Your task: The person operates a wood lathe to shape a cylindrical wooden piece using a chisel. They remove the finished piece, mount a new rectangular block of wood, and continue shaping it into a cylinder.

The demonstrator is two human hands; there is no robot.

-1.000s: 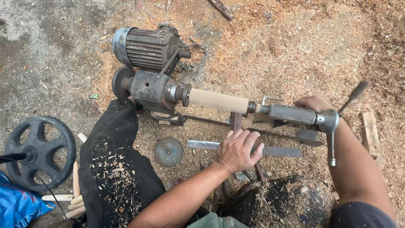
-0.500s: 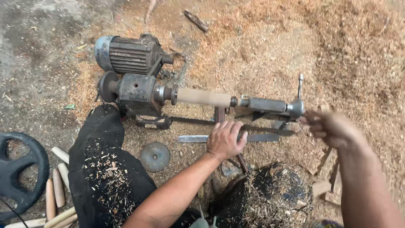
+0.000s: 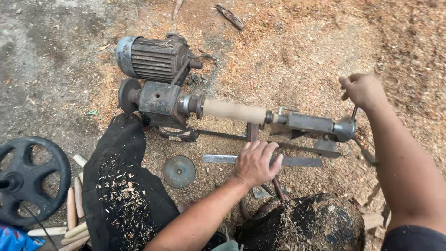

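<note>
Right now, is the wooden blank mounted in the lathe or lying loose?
Mounted. The wooden blank lies level, one end at the headstock chuck, the other at the tailstock. Spinning: cannot tell.

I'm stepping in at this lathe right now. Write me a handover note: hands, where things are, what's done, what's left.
Left hand: palm down on the flat grey metal bar in front of the lathe, holding nothing.
Right hand: closed on the thin metal crank handle at the grey tailstock.
The pale round wooden blank sits between the rusty headstock and tailstock, already smooth and cylindrical.
Finished pale wooden rods lie on the ground at the left.
Left: any further shaping; the blank is not yet off the lathe.
</note>
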